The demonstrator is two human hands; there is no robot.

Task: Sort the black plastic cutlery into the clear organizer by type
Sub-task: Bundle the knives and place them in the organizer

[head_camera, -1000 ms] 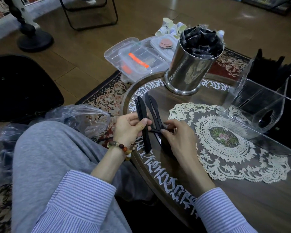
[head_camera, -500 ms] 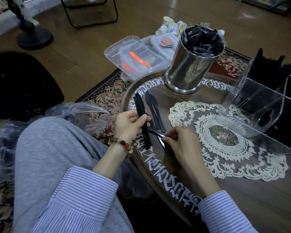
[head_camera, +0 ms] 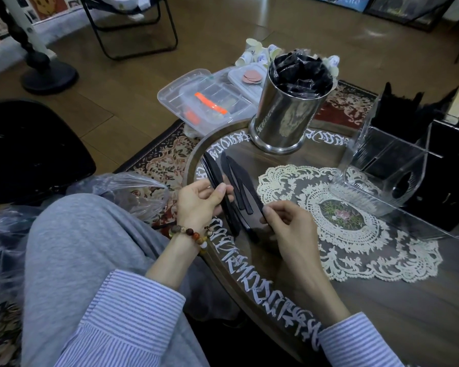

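The left hand (head_camera: 199, 201) gripped a bundle of black knives (head_camera: 224, 197), thumb across them, while the right hand (head_camera: 284, 221) pinched one more knife (head_camera: 252, 200) by its handle end, just beside the bundle. Two other knives (head_camera: 235, 181) lay loose on the table (head_camera: 382, 308) between the hands and the steel canister (head_camera: 286, 115). To do this step well, the single knife should probably be laid blade-to-blade with the bundle, so the whole lot goes into one compartment together. The clear organizer (head_camera: 382, 176) stood well apart at the right, some black cutlery already upright in its far section. The table was dark wood with white lettering round its rim and a lace doily (head_camera: 355, 234); beyond lay a patterned rug (head_camera: 159, 160) and wooden floor
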